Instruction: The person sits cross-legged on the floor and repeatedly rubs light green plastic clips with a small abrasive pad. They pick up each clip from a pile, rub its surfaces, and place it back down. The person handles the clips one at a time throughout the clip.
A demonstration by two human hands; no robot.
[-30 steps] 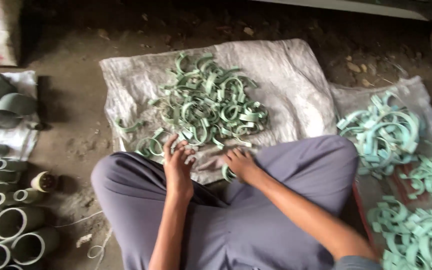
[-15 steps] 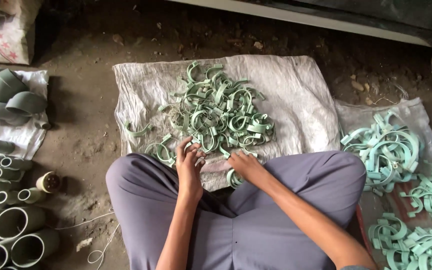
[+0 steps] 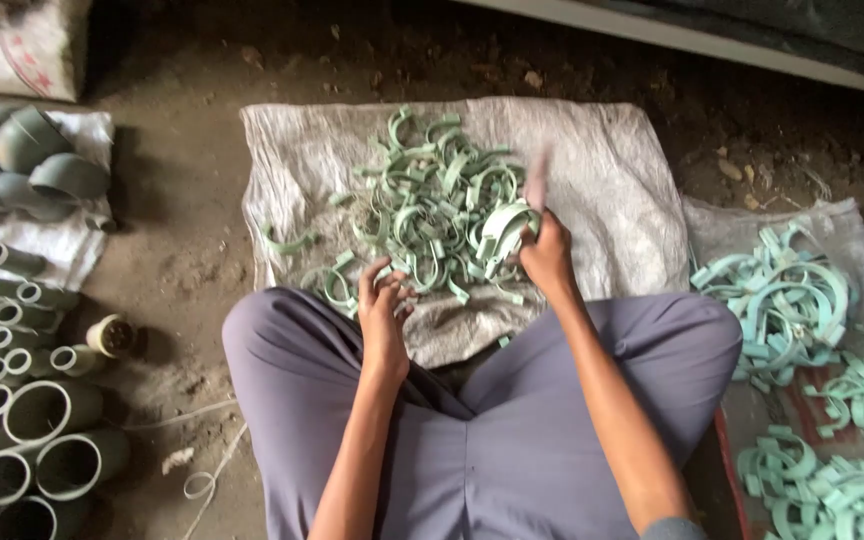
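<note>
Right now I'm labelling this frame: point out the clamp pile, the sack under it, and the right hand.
Clamp pile (image 3: 432, 195), head view, middle of the green heap.
Sack (image 3: 602, 150), head view, bare cloth right of the heap.
Right hand (image 3: 549, 255), head view, back of the hand, closed on a pale clamp.

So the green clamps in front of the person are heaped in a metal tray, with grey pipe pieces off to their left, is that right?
Not quite. In the head view the green clamps lie heaped on a pale woven sack spread on the dirt floor, not in a metal tray. The grey pipe pieces are indeed off to the person's left.
</note>
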